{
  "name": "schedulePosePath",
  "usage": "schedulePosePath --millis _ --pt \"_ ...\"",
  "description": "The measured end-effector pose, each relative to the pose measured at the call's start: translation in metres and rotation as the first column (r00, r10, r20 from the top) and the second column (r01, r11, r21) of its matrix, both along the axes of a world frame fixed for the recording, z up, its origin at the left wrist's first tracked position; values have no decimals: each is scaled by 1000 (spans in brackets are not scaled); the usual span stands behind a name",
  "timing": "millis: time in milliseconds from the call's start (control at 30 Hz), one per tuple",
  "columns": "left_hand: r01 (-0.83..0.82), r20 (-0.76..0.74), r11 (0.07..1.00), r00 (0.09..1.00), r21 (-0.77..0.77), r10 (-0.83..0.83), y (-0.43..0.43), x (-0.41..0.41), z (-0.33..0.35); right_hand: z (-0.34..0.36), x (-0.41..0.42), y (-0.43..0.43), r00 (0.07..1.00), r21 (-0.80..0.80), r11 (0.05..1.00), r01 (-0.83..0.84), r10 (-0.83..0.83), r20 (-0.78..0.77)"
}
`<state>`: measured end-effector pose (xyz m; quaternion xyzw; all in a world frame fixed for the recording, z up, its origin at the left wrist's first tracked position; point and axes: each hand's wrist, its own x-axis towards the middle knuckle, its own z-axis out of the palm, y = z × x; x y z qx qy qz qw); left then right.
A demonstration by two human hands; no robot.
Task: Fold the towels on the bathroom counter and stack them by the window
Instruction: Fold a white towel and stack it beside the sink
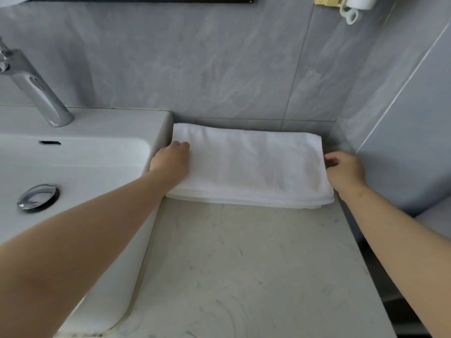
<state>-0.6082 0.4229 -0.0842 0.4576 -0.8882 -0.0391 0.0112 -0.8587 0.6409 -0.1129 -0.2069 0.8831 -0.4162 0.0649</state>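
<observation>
Towel: one white towel (249,167), folded into a long rectangle, lies flat at the back of the counter (244,264). Its far edge is against the grey wall (195,69), its left end is just beside the sink (109,125), and its right end is near the side wall. Several layers show along the front edge.
Left hand: the left hand (170,161) rests on top of the left end of the towel with the fingers bent downward. The thumb is hidden, so I cannot tell if it grasps the cloth or only presses it.
Right hand: the right hand (345,170) is at the right edge of the towel with the fingers curled toward it. I cannot tell if it pinches the edge.
Counter: pale stone with thin grey veins.
Sink: white basin at the left, with a metal drain plug (37,197) in the bottom.
Tap: a chrome tap (36,89) stands on the back rim of the sink, well apart from the towel.
</observation>
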Motion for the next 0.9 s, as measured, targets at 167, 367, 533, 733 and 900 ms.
schedulePosePath --millis 167,367,533,733,900 --pt "185 -124 968 970 -171 -207 33 -23 -7 20 45 -22 804 11 997 -72 64 -591" --pt "66 91 994 993 89 -74 37 -28 -37 -11 78 -41 853 641 699 -317 506 -130" --pt "67 99 993 992 96 -77 28 -31 -37 -10 64 -50 843 648 677 -350 529 -97" --pt "98 71 985 992 142 -109 29 -31 -27 -5 63 -50 855 661 663 -352 516 -63" --pt "124 -102 991 986 -59 -129 55 -6 -14 9 94 -40 866 474 834 -283 434 -247"
